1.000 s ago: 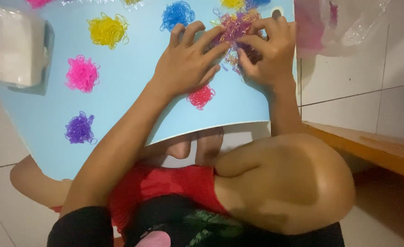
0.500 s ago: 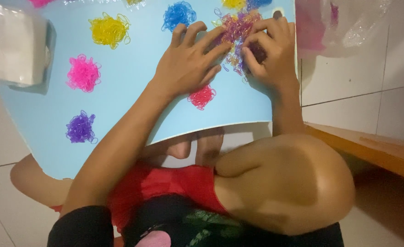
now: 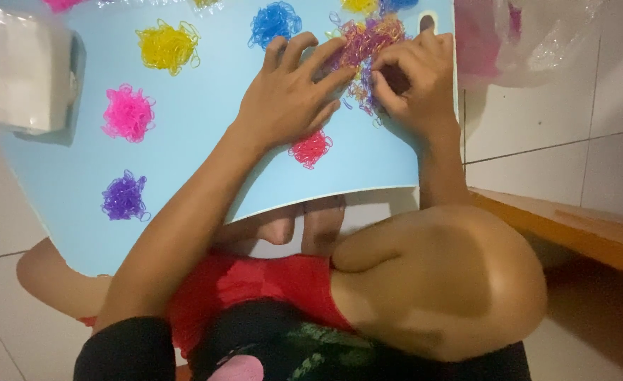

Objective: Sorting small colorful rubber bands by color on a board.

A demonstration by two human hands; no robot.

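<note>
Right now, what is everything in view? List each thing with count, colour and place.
Board: one, light blue, on the floor.
Mixed pile of tiny elastic bands: one, many colours, top of board under both hands.
Yellow band pile: one, upper left.
Blue band pile: one, top centre.
Pink band pile: one, left.
Purple band pile: one, lower left.
Red band pile: one, below left hand.
White packet: one, far left.
Clear plastic bag: one, top right.
Left hand: spread on mixed pile.
Right hand: fingers curled into mixed pile.
</note>
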